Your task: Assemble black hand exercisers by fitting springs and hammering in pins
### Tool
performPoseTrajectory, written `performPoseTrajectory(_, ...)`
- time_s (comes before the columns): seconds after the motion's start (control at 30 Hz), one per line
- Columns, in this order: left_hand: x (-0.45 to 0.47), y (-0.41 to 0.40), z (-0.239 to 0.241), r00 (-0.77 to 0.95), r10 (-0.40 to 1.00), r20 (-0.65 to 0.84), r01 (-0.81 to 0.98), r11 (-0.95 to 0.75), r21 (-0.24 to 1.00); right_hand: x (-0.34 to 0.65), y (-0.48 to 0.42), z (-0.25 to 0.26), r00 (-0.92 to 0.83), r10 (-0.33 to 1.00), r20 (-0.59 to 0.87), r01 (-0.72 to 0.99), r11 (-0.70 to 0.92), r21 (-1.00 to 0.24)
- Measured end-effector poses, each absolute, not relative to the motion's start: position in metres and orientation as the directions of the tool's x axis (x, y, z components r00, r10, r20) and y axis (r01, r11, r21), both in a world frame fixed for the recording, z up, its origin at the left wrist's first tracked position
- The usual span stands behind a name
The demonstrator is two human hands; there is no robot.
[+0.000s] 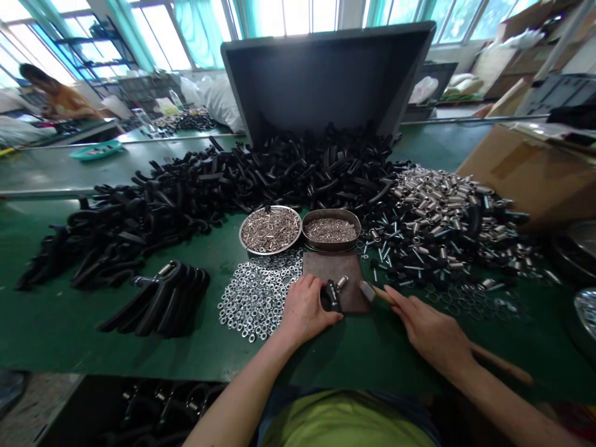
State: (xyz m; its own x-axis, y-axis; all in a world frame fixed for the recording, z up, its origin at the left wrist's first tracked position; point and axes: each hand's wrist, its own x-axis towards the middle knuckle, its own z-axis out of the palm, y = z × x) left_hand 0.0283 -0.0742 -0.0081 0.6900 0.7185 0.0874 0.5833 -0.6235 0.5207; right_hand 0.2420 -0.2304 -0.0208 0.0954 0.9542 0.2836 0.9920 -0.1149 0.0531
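Observation:
My left hand [307, 307] grips a black handle part [332, 297] at the left side of a brown metal plate [347, 267]. A silver spring [342, 282] shows at the top of that part. My right hand [431, 329] is closed around the wooden handle of a hammer [367, 290]. The hammer's head hangs at the plate's right edge, apart from the black part. The handle's end sticks out behind my right wrist. Left of my left hand, many silver nuts [254, 301] lie spread on the green table.
Behind the plate stand a round dish of small pins [271, 230] and an oval tin of tiny metal pieces [330, 230]. Black handles [279, 167] pile up before a grey bin [330, 81]. Springs [437, 192] and bolts heap right, beside a cardboard box [535, 167]. Several assembled handles [162, 298] lie left.

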Motion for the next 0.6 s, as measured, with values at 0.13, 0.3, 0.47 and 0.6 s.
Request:
performPoseTrajectory(0.13, 0.030, -0.079, -0.005, 0.509, 0.859, 0.055, 0.569, -0.384, 0.727, 0.250, -0.236, -0.018, 0.126, 0.928, 0.350, 0.971, -0.187, 0.147)
performPoseTrajectory(0.3, 0.040, -0.106, 0.004, 0.459, 0.886, -0.070, 0.336, -0.100, 0.936, 0.211, -0.200, -0.004, 0.171, 0.899, 0.404, 0.916, 0.006, -0.401)
performPoseTrajectory(0.47, 0.026, -0.082, 0.029, 0.788, 0.615, 0.027, 0.308, -0.432, 0.848, 0.192, -0.164, 0.001, 0.174, 0.906, 0.385, 0.850, 0.059, -0.524)
performPoseTrajectory(0.6, -0.020, 0.022, 0.060, 0.650, 0.758, -0.057, 0.721, -0.590, 0.364, 0.210, -0.156, -0.013, 0.096, 0.935, 0.341, 0.917, 0.050, -0.396)
